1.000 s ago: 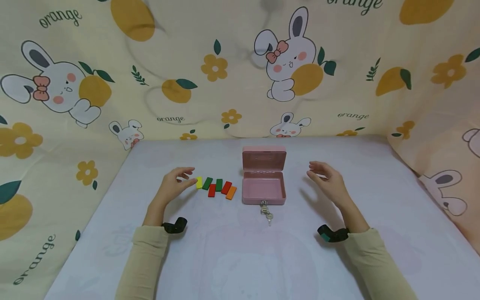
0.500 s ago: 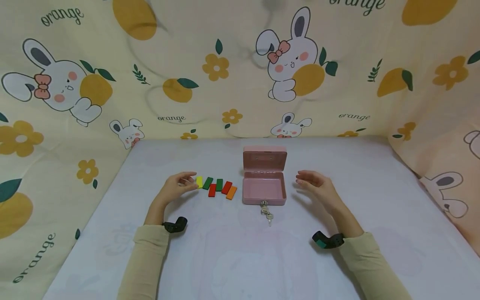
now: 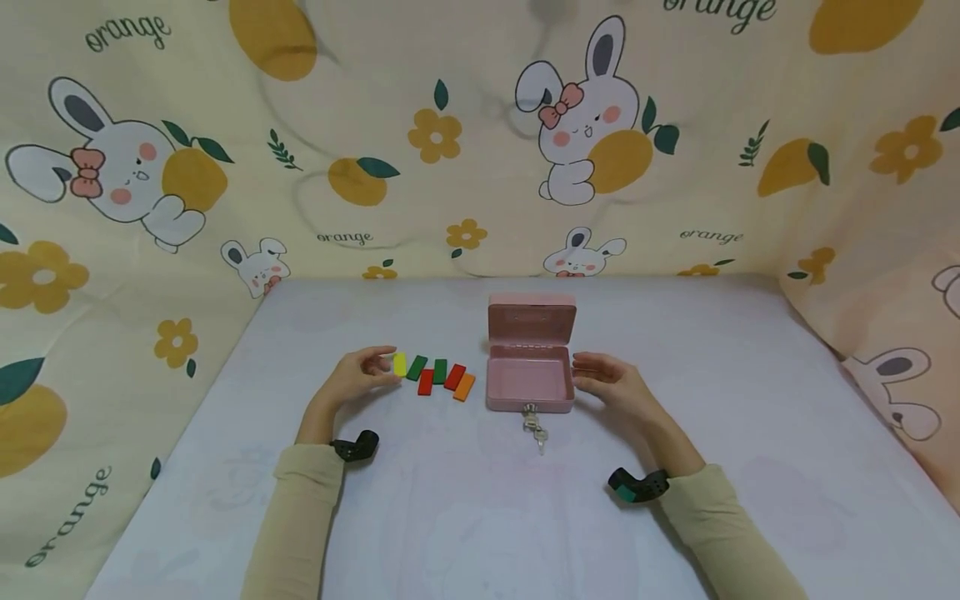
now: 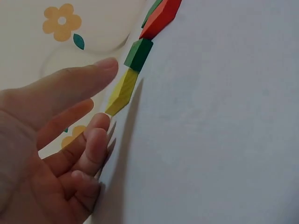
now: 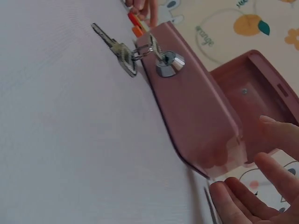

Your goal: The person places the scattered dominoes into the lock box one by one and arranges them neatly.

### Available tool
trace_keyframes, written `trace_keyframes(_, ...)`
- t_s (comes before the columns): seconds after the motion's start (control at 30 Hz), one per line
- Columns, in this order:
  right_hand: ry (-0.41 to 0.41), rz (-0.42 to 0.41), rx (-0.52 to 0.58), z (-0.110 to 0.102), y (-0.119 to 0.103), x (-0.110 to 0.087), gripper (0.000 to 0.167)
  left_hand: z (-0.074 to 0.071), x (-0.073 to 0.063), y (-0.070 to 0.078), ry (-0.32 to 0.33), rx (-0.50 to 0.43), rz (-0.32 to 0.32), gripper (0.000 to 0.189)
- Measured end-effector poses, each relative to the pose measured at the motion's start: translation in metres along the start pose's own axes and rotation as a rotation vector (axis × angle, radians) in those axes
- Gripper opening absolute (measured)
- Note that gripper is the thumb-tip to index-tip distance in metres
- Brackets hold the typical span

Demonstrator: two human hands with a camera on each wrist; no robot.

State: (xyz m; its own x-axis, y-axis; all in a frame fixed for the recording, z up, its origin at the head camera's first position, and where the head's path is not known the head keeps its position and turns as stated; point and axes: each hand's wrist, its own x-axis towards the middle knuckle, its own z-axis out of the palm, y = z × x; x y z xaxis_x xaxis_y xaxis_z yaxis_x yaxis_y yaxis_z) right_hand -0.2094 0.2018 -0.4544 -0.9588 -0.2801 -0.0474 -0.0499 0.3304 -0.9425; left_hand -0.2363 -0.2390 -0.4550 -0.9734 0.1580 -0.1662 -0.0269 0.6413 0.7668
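Observation:
A small pink metal cash box (image 3: 528, 381) stands in the middle of the table with its lid (image 3: 532, 323) raised. Keys (image 3: 540, 436) hang from its front lock. Beside the box's right wall is my right hand (image 3: 613, 383), fingers relaxed and apart, holding nothing; whether the fingertips touch the box I cannot tell. My left hand (image 3: 356, 377) is at the left end of a row of small blocks, next to the yellow block (image 3: 400, 365). In the left wrist view, the thumb and fingers are spread near the yellow block (image 4: 122, 93), without gripping it.
Between the yellow block and the box lie two green blocks (image 3: 440, 372), two red blocks (image 3: 454, 377) and an orange block (image 3: 464, 387). A cloth with rabbits and oranges (image 3: 435, 192) closes off the back and sides. A black wrist camera (image 3: 637, 485) sits at each cuff.
My right hand has moved left, up to the right side of the cash box. My left hand has lowered slightly beside the yellow block. The box and blocks stay put.

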Motion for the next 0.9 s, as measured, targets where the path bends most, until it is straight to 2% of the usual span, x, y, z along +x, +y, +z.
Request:
trace_keyframes(0.27,-0.051,-0.051,0.000,0.004,0.004,0.004,0.054,-0.001,0.008,-0.003,-0.029,-0.017,0.003,0.063)
trace_keyframes(0.4,-0.055,-0.050,-0.023,0.006,0.006,0.006,0.053,-0.001,0.009,-0.003,-0.027,-0.008,-0.015,0.064)
trace_keyframes(0.7,-0.068,-0.038,0.009,0.007,0.008,0.007,0.055,0.000,0.008,-0.003,-0.014,0.011,-0.050,0.057)
trace_keyframes(0.9,-0.084,-0.010,0.058,0.007,0.011,0.007,0.057,0.002,0.009,-0.003,-0.005,0.008,-0.047,0.052)
